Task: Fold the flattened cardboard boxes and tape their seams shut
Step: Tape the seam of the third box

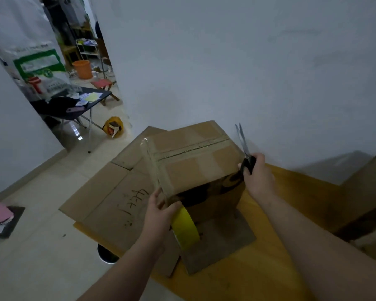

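Two bare forearms reach in from below. The left hand (159,211) grips a roll of yellow-cored packing tape (186,229), thumb over its top and fingers curled round its side, at the near left corner of a folded brown cardboard box (195,157). A strip of clear tape (159,172) runs from the roll up the box's left edge and over its top corner. The box stands on a yellow wooden table (274,253), toward its left edge, its top seam already covered by tape and one loose flap (217,237) lying flat toward the camera. The right hand (258,177) is at the box's far right corner, fingers wrapped round the black handles of steel scissors (243,146) whose nearly closed blades point up along the white wall.

Under the box a flattened brown cardboard sheet with black handwriting (109,196) overhangs the table's left edge. Another brown cardboard box (369,192) sits at the table's right edge. Beyond, on the tiled floor, are a black folding table (89,105) and an orange bucket (82,69).
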### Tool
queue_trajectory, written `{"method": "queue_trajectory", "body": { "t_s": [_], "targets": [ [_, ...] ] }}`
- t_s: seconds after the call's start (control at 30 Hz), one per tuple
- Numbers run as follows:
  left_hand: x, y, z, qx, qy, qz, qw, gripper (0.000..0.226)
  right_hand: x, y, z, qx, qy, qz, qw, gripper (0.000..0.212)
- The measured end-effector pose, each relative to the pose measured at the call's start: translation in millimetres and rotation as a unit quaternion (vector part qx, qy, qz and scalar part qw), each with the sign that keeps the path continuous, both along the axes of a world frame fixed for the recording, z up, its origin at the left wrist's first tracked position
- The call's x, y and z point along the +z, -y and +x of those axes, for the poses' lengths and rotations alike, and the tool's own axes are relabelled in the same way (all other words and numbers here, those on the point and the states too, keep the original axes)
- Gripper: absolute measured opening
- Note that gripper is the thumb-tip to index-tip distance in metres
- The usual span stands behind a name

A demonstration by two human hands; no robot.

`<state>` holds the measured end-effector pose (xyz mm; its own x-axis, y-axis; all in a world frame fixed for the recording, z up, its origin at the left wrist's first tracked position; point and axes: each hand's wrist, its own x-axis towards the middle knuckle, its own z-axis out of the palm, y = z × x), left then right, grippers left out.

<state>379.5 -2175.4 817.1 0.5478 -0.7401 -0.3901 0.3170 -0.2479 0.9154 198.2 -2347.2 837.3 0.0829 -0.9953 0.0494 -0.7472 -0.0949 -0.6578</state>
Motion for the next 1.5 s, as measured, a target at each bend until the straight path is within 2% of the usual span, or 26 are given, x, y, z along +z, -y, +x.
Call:
{"method": "queue_trajectory", "body": {
  "t_s": [0.1,0.23,0.33,0.43,0.5,0.57,0.7,0.8,0.87,0.97,1.1,1.23,1.33,1.43,1.5],
  "targets": [
    [5,17,2,-0.078,-0.021,0.015,0.997,0.059,5,-32,-31,-0.099,-0.042,-0.029,0.994,0.033],
    [11,47,-3,-0.180,-0.039,0.028,0.983,0.061,14,-75,-64,-0.199,-0.086,-0.073,0.973,0.033],
    [12,60,-10,-0.263,0.000,0.049,0.964,0.068,7,-95,-87,-0.244,-0.108,-0.027,0.963,0.033],
    [3,65,-12,-0.297,0.067,0.072,0.950,0.065,4,-111,-97,-0.242,-0.161,0.016,0.957,0.036],
    [-4,64,-9,-0.293,0.084,0.082,0.949,0.061,12,-118,-88,-0.215,-0.178,-0.033,0.960,0.037],
    [-9,58,-7,-0.289,0.086,0.081,0.950,0.061,25,-121,-62,-0.138,-0.172,-0.081,0.972,0.036],
    [-20,39,-2,-0.257,0.069,0.082,0.961,0.066,36,-107,9,0.065,-0.179,-0.061,0.980,0.034],
    [-23,25,2,-0.239,0.018,0.100,0.966,0.061,33,-92,41,0.134,-0.176,-0.046,0.974,0.027],
    [-24,19,2,-0.243,-0.001,0.117,0.963,0.059,29,-88,48,0.150,-0.183,-0.027,0.971,0.024],
    [-22,17,-2,-0.250,-0.008,0.096,0.964,0.060,22,-84,47,0.153,-0.205,-0.052,0.965,0.026],
    [-15,15,-7,-0.279,0.052,0.084,0.955,0.055,17,-87,48,0.161,-0.225,-0.074,0.958,0.029],
    [-17,18,-2,-0.270,0.113,0.119,0.949,0.055,15,-90,49,0.160,-0.245,-0.100,0.951,0.029],
    [-23,12,-5,-0.247,0.137,0.153,0.947,0.044,13,-90,48,0.160,-0.246,-0.104,0.950,0.028],
    [-30,7,-13,-0.217,0.136,0.122,0.959,0.028,13,-91,47,0.153,-0.231,-0.100,0.956,0.028],
    [-29,3,-18,-0.202,0.130,0.105,0.965,0.025,12,-88,46,0.156,-0.197,-0.074,0.965,0.029]
  ]
}}
